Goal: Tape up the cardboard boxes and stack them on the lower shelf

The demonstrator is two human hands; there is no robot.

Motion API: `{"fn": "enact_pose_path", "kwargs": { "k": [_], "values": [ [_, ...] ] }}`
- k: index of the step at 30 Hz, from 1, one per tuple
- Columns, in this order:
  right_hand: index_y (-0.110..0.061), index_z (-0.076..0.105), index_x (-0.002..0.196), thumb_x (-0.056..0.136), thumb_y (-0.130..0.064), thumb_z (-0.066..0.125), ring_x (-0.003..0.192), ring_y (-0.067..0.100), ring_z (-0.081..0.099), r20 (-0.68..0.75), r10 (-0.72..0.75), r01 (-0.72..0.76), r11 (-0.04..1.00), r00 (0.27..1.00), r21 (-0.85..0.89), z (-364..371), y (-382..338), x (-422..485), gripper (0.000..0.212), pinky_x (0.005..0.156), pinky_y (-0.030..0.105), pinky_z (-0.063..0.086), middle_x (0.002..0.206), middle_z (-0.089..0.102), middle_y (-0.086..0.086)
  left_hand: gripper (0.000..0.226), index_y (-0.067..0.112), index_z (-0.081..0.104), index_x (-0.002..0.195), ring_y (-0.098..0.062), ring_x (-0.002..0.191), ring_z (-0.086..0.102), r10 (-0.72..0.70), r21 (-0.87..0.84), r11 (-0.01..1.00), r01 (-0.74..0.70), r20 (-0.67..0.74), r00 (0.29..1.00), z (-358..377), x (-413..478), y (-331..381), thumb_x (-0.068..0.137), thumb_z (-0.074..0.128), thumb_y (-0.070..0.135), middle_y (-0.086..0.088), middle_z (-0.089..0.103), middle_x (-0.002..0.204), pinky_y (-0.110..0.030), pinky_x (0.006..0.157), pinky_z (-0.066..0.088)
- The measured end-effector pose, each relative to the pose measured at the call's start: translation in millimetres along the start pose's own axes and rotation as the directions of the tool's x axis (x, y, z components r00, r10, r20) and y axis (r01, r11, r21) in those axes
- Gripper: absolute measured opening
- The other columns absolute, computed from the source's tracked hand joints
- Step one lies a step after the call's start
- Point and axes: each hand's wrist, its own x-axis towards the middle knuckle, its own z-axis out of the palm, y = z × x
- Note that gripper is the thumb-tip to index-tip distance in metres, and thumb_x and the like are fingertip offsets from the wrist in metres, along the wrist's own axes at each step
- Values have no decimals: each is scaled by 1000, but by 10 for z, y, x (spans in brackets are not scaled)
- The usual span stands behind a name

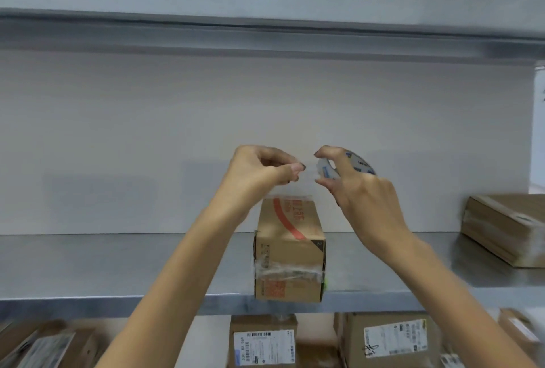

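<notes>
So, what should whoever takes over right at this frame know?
Left hand pinches the clear tape end; right hand grips the tape roll, both above the small box on the shelf.
Done: tape band across its front.
Left: probably tape its top, then move it down among the lower boxes.
Another box sits at right.

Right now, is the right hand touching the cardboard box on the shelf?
Apart. In the head view the right hand grips the tape roll above the cardboard box; pale wall shows between hand and box.
</notes>
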Motion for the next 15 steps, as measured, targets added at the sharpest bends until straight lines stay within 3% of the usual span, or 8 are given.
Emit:
{"fn": "enact_pose_path", "kwargs": {
  "k": [2, 5, 9, 12, 15],
  "values": [
    [-22, 47, 116, 92, -29, 56, 36, 13, 40, -54, -33, 34, 999, 998, 12, -24, 47, -20, 27, 37, 11, 17, 54, 47, -10, 17, 4, 74, 94, -12, 61, 59, -125, -151, 980, 130, 40, 991, -111, 13, -62, 87, 60, -2, -2, 62, 60, -27, 79, 59],
    [-27, 50, 105, 96, -29, 44, 44, 5, 39, -131, -32, 38, 998, 991, 44, -99, 207, -12, 11, 37, 17, 26, 59, 59, -12, 23, 2, 71, 98, -13, 60, 47, -192, -244, 953, 181, -20, 981, -278, 19, -173, 89, 52, -6, -3, 46, 61, -24, 72, 59],
    [-28, 48, 106, 96, -36, 36, 44, 7, 46, -93, -21, 31, 994, 995, 107, -118, 176, 46, 17, 41, 24, 39, 57, 60, -12, 14, 10, 73, 100, -5, 69, 61, -26, -51, 998, 27, 22, 999, -132, -9, -181, 92, 61, 9, -2, 60, 74, -22, 70, 57],
    [-33, 39, 112, 96, -39, 31, 43, 4, 42, -30, -18, 22, 989, 999, 147, -54, 85, 84, 19, 44, 26, 42, 58, 60, -12, 14, 11, 73, 102, -4, 70, 62, 60, -79, 995, -56, 40, 997, 23, -4, -131, 92, 63, 13, -1, 64, 73, -22, 70, 57],
    [-34, 38, 114, 98, -32, 42, 42, 1, 43, -5, 2, 0, 970, 1000, 242, 15, 89, 56, 17, 47, 25, 41, 59, 61, -12, 19, 15, 72, 108, -9, 76, 63, 100, -76, 992, -98, 24, 995, 62, 8, -147, 90, 66, 20, -1, 65, 78, -24, 71, 57]
  ]
}}
